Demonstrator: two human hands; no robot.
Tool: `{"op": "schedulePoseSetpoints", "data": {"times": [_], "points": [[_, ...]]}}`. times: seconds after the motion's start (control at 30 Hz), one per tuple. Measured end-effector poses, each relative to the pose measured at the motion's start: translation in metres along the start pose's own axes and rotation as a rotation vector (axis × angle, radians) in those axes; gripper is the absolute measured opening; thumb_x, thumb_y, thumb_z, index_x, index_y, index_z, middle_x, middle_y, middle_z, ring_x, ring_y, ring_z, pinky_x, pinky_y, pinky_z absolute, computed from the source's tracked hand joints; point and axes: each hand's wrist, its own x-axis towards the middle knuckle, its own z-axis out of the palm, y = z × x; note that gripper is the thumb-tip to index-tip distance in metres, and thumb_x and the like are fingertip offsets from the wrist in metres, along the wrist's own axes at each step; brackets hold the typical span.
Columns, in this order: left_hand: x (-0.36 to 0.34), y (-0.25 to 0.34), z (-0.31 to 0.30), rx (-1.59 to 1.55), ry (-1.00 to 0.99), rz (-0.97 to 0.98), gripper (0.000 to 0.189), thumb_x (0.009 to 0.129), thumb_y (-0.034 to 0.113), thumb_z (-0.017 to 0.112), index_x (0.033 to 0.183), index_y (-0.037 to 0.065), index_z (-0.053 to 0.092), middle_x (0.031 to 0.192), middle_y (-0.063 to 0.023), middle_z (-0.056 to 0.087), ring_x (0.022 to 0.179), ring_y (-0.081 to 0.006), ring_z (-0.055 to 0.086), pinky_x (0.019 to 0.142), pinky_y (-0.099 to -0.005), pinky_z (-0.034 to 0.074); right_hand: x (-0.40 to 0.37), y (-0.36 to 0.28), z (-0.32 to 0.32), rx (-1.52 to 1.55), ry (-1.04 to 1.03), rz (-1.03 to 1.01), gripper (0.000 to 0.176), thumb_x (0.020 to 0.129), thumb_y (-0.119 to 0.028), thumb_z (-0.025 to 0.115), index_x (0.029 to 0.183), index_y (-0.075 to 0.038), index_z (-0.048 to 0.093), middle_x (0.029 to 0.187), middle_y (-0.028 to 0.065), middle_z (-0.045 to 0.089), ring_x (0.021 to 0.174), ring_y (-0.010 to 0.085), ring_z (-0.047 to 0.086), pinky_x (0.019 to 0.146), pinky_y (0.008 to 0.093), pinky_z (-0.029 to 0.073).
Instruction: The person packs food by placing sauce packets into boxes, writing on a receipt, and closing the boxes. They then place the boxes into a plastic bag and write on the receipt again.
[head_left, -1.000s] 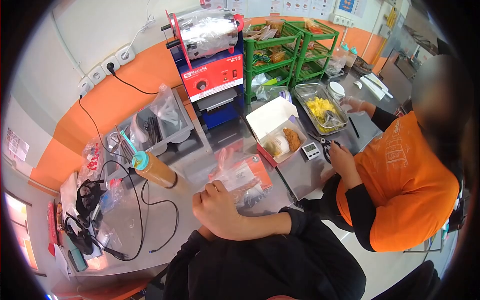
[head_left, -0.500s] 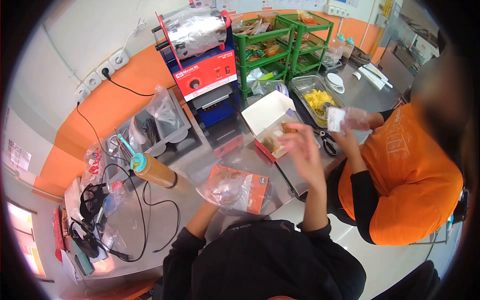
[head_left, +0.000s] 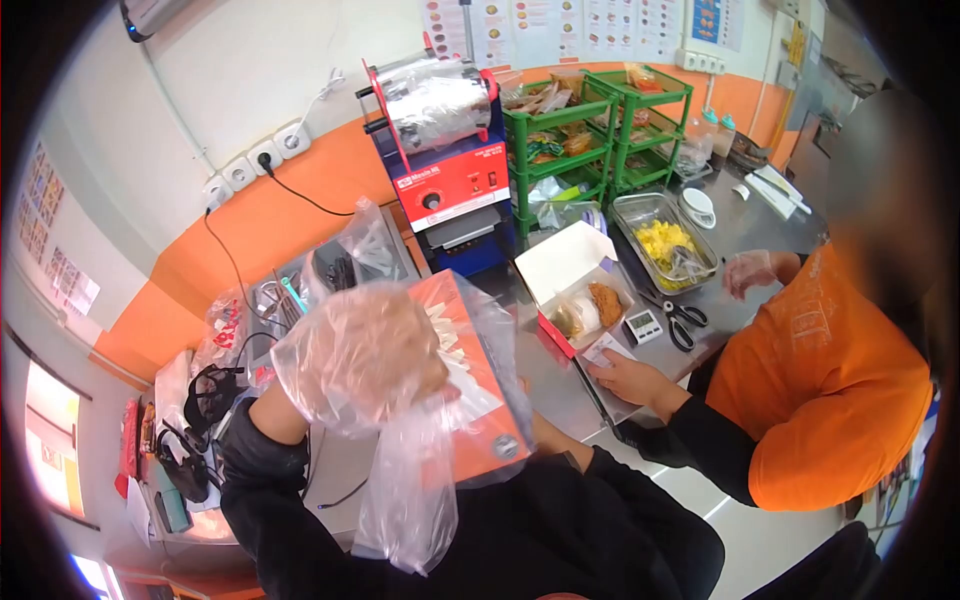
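My left hand (head_left: 370, 345), in a loose clear plastic glove, is raised in front of me, its fingers closed at the face of an orange box (head_left: 485, 440). From those fingers hangs a crumpled piece of clear plastic (head_left: 410, 490). The flat box is tilted up off the table, with a clear wrapper around it. My right hand is mostly hidden behind the box; its forearm (head_left: 560, 445) comes up at the box's right edge, and it seems to hold the box from there.
An open food box (head_left: 560, 265) with fried food stands ahead. Nearby are a digital timer (head_left: 642, 326), black scissors (head_left: 683, 322) and a tray of yellow pieces (head_left: 665, 245). A sealing machine (head_left: 455, 175) stands behind. A co-worker in orange (head_left: 830, 370) stands right, one gloved hand (head_left: 750, 272).
The orange box has risen from the table towards me. My left hand has come up over its face, and my right hand has dropped behind it. The co-worker's bare hand moved to the table edge.
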Motion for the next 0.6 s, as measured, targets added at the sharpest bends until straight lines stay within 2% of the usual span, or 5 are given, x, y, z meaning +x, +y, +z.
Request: {"op": "schedulePoseSetpoints", "data": {"times": [0.13,0.23,0.37,0.43,0.6], "points": [[-0.036,-0.013,0.041,-0.147,-0.066,-0.516,0.03,0.083,0.025,0.063,0.111,0.016,0.059,0.11,-0.0053,0.06,0.109,-0.0253,0.055,0.094,-0.0411,0.044,-0.002,-0.005,0.0,-0.234,-0.03,-0.051,0.082,0.08,-0.038,0.071,0.142,0.0,0.032,0.137,0.013,0.047,0.125,0.0244,0.048,0.105,0.0418,0.039],[-0.043,-0.022,0.035,-0.278,-0.097,-0.635,0.04,0.089,0.026,0.057,0.127,0.016,0.053,0.119,-0.0071,0.058,0.114,-0.0286,0.053,0.097,-0.0406,0.041,0.007,-0.017,0.017,-0.558,0.062,-0.207,0.088,0.075,-0.033,0.076,0.142,0.001,0.031,0.138,0.0133,0.045,0.126,0.0249,0.048,0.106,0.0413,0.038],[-0.026,-0.028,0.039,0.483,-0.277,-0.622,0.049,0.084,0.026,0.057,0.128,0.005,0.052,0.095,-0.0151,0.061,0.081,-0.0279,0.059,0.067,-0.0402,0.045,0.029,-0.032,-0.001,-0.866,0.001,-0.108,0.076,0.079,-0.033,0.069,0.142,-0.008,0.034,0.138,0.0086,0.046,0.118,0.0228,0.052,0.1,0.041,0.042],[0.025,-0.04,0.007,-0.127,-0.604,-0.968,0.06,0.083,0.026,0.059,0.137,0.007,0.042,0.106,-0.0184,0.061,0.087,-0.0319,0.063,0.071,-0.0461,0.049,0.039,-0.05,-0.02,-1.207,-0.12,0.023,0.071,0.081,-0.034,0.065,0.142,-0.013,0.035,0.139,0.0062,0.046,0.114,0.0217,0.055,0.097,0.0409,0.043],[0.011,-0.026,0.072,-0.425,-0.567,-0.697,0.039,0.082,0.031,0.057,0.112,0.006,0.059,0.088,-0.0233,0.065,0.079,-0.0392,0.066,0.063,-0.0503,0.052,0.025,-0.033,-0.073,-2.388,-0.625,0.492,0.059,0.087,-0.034,0.056,0.142,-0.024,0.038,0.139,0.0003,0.047,0.105,0.019,0.06,0.089,0.0406,0.047]]}}
